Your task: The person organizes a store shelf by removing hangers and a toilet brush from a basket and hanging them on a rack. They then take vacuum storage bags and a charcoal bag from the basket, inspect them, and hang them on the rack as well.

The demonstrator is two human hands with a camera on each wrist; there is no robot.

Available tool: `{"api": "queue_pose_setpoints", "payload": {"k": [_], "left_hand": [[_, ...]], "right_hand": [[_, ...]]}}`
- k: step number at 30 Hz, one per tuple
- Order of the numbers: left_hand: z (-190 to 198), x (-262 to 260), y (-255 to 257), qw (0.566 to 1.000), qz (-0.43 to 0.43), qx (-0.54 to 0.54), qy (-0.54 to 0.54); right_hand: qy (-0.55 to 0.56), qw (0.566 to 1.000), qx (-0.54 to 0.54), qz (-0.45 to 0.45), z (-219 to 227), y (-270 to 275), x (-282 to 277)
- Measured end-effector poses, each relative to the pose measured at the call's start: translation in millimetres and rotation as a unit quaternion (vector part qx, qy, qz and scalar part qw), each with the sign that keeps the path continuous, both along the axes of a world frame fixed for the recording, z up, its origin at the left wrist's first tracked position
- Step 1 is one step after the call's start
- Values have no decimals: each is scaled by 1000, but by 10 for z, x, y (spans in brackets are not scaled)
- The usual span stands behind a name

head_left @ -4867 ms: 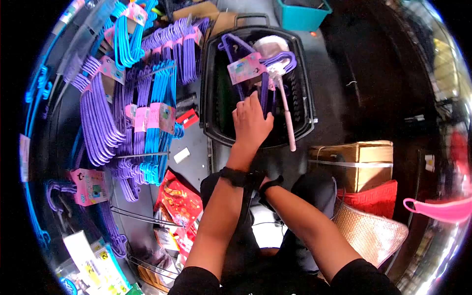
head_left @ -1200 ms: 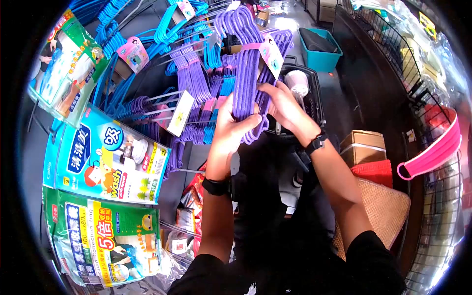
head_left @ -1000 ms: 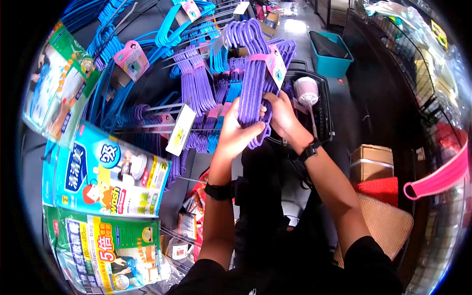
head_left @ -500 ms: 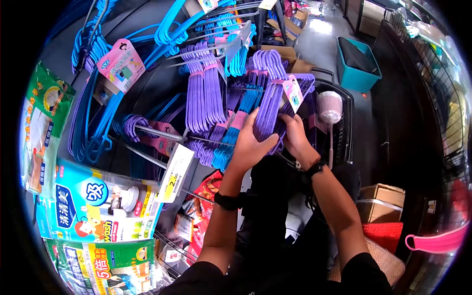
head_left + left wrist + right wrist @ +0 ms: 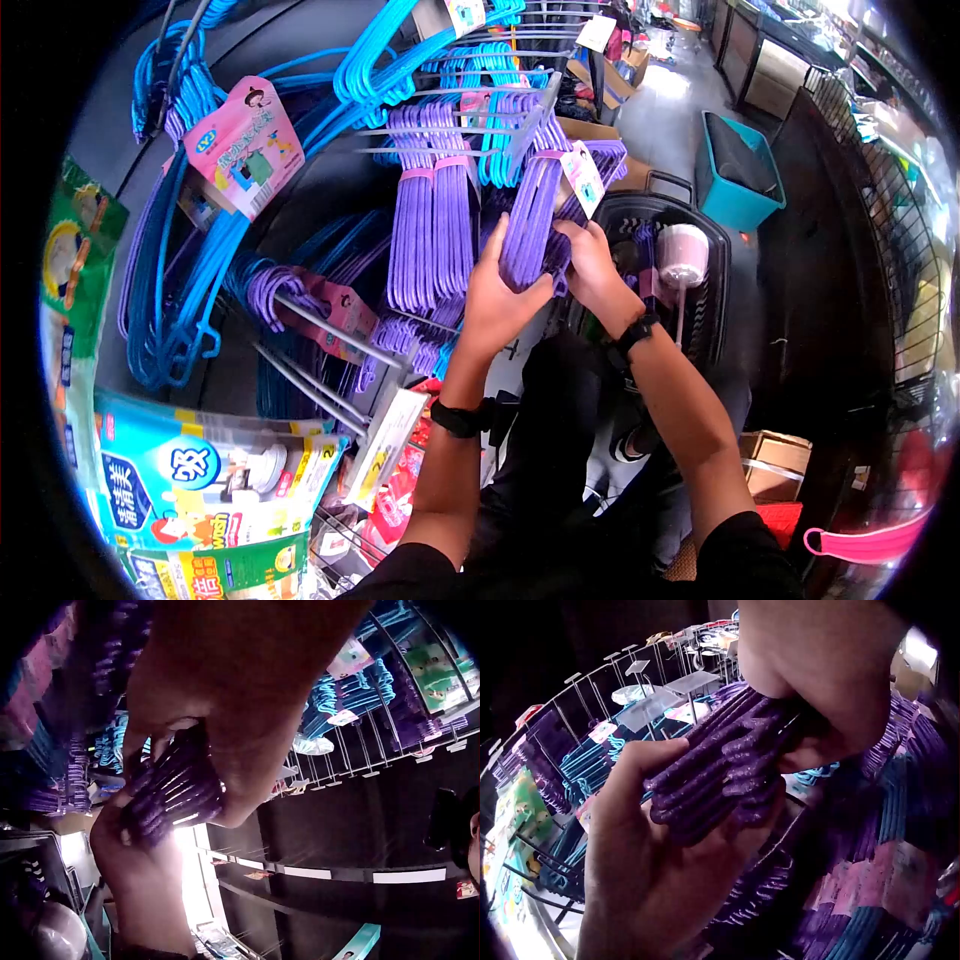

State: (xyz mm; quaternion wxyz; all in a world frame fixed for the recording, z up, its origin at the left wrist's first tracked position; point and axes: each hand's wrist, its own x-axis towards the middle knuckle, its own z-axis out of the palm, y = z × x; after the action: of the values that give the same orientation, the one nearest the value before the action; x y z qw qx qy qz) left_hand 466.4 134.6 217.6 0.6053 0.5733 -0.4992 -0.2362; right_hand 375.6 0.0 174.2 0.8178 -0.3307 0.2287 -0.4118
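one purple hanger bundle (image 5: 532,210) — gripped by left hand (image 5: 500,306) and right hand (image 5: 602,275) — now nearer the rack (image 5: 541,114).

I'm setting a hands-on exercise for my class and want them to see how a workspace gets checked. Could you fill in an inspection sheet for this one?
Surface: no worktop seen; the hangers are held up between rack and basket.
Job's things: a bundle of purple hangers with a label.
Clutter: box on the person's right; red packs low on the left.
Grips: left grip and right grip both hold the bundle.
Cables: none I can make out; dark by the legs.
Surroundings: blue hangers hang at the rack; the basket holds a pink thing with a long handle; teal tub beyond it.
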Motion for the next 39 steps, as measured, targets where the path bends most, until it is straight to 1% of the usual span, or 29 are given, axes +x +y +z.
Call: {"api": "queue_pose_setpoints", "payload": {"k": [2,5,8,10,13,14,17,20,21,23,24,27,28,31,32,35,39], "left_hand": [[13,61,-69,1000,-1,3,25],[-6,140,-106,1000,14,-7,14],[-58,183,-144,998,48,-31,-41],[10,153,-122,991,83,-44,-99],[35,162,-111,992,101,-25,-72],[84,144,-88,993,98,-38,-57],[57,183,-59,982,133,-43,-128],[123,158,55,963,174,-6,-207],[148,149,87,955,185,6,-230],[129,166,134,959,181,18,-216],[122,168,155,961,179,23,-209],[118,141,245,947,198,54,-246],[109,126,274,940,209,62,-262],[82,87,332,917,235,87,-310],[71,82,343,910,239,92,-326],[31,64,362,894,252,113,-352],[-49,83,357,881,264,122,-374]], "right_hand": [[4,1000,-6,-1,4,-63,68],[2,1000,-7,-3,2,-133,179],[-8,1000,-14,8,-20,-179,255],[-22,999,-23,23,21,-180,300],[-32,998,-34,45,120,-165,364],[-33,998,-33,50,149,-149,378],[-21,998,-26,56,119,-125,424],[-3,997,-13,75,11,-125,499],[-16,996,-10,88,11,-106,511],[-40,993,-1,113,1,-45,534],[-23,994,6,111,-4,-26,559],[-8,993,-7,119,-14,30,593],[1,991,-15,136,-54,19,609],[4,990,-13,139,-91,54,638],[0,987,-11,161,-194,19,680],[6,983,18,180,-360,-2,794],[40,981,-24,190,-213,31,796]]}}
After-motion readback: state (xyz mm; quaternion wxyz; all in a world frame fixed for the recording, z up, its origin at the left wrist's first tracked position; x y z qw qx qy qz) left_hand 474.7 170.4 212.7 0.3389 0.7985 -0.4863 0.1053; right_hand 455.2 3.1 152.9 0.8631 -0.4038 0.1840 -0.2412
